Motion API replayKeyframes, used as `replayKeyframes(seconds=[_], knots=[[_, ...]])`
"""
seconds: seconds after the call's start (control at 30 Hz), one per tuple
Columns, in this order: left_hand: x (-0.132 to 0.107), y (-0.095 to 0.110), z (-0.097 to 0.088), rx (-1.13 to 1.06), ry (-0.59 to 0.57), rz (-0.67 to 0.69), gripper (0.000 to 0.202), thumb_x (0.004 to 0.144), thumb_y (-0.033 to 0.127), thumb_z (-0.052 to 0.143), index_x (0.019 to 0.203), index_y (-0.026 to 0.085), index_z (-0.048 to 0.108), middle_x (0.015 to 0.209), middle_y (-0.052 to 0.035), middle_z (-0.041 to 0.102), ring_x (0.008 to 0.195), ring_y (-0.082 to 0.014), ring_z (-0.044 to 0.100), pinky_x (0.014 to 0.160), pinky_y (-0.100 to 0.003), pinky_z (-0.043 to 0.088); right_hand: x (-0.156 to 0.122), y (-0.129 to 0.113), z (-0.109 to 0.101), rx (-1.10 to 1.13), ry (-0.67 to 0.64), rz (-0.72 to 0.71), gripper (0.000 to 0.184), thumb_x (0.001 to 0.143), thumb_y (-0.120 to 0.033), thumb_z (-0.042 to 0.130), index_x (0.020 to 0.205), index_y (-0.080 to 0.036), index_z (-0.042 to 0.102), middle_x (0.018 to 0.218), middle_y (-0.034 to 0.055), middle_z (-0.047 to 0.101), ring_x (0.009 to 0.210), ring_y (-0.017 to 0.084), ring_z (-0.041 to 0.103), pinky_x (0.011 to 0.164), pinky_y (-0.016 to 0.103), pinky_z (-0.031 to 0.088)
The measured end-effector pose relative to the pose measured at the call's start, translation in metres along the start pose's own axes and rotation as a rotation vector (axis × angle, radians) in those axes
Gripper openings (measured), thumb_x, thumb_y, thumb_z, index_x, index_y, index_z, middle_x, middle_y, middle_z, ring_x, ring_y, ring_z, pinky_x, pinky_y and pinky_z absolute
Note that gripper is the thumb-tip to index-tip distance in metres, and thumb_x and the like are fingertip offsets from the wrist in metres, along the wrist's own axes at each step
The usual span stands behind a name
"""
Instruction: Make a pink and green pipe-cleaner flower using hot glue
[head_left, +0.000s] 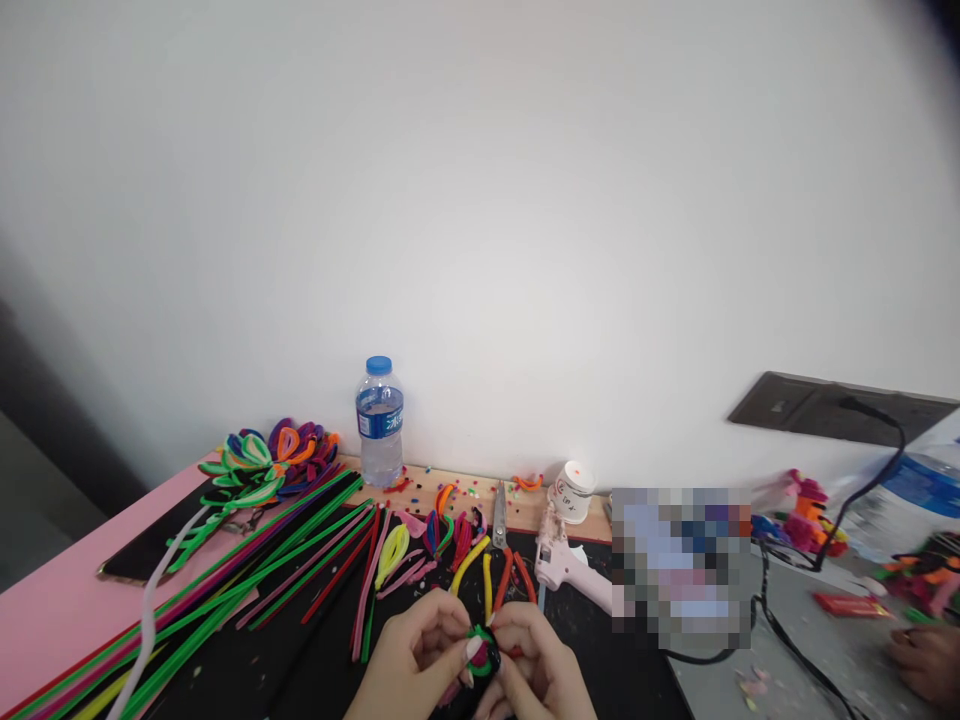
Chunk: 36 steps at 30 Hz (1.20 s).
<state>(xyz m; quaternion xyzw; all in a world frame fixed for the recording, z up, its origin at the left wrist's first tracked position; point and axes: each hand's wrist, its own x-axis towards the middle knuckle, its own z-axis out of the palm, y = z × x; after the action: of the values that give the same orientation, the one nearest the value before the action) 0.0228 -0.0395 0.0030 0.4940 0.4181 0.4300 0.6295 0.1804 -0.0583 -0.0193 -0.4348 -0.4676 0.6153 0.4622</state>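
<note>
Low in the middle of the head view, my left hand (422, 655) and my right hand (538, 665) meet around a small coiled pipe-cleaner piece (481, 652) in green, magenta and black. Both hands pinch it between thumb and fingers, which partly hide it. Just beyond the fingers lie a yellow-handled tool (468, 566) and a metal-bladed tool (499, 518) with orange-red handles beside it. To the right of these is a pale pink hot glue gun (574, 574). A looped yellow pipe-cleaner bundle (393, 553) rests beyond my left hand.
Long pipe cleaners (247, 590) spread across the black mat at left, near a pipe-cleaner flower (259, 460) and a white cable (148, 620). A water bottle (381, 425) and paper cup (574, 492) stand by the wall. At right are a black cord (806, 655) and another person's hand (926, 665).
</note>
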Motion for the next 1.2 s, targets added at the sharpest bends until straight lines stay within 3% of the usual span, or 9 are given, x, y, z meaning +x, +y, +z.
replayKeyframes(seconds=[0.53,0.7,1.2], knots=[[0.000,-0.001,0.002,0.014,0.025,-0.032,0.033,0.067,0.045,0.072,0.066,0.018,0.052,0.053,0.0040,0.057,0.045,-0.0099,0.046,0.046,-0.022,0.037,0.001,0.003,0.001,-0.050,0.035,-0.015,0.050,0.070,-0.064,0.063,0.089,-0.019,0.052,0.068,0.0004,0.066,0.044,0.012,0.067,0.042,0.017,0.050],[0.000,-0.001,0.001,0.016,0.021,-0.029,0.034,0.067,0.046,0.072,0.065,0.018,0.052,0.053,0.0037,0.059,0.045,-0.0102,0.047,0.047,-0.022,0.038,0.000,-0.005,-0.001,-0.037,-0.023,0.032,0.049,0.071,-0.062,0.064,0.090,-0.019,0.052,0.072,0.0019,0.068,0.048,0.013,0.068,0.045,0.018,0.052],[-0.001,-0.002,-0.001,0.003,0.009,-0.017,0.027,0.069,0.036,0.071,0.066,0.018,0.053,0.054,0.0037,0.059,0.045,-0.0102,0.048,0.047,-0.022,0.038,0.001,-0.007,-0.003,0.018,-0.075,0.042,0.046,0.072,-0.058,0.065,0.090,-0.018,0.052,0.074,0.0010,0.068,0.050,0.010,0.068,0.047,0.015,0.051]])
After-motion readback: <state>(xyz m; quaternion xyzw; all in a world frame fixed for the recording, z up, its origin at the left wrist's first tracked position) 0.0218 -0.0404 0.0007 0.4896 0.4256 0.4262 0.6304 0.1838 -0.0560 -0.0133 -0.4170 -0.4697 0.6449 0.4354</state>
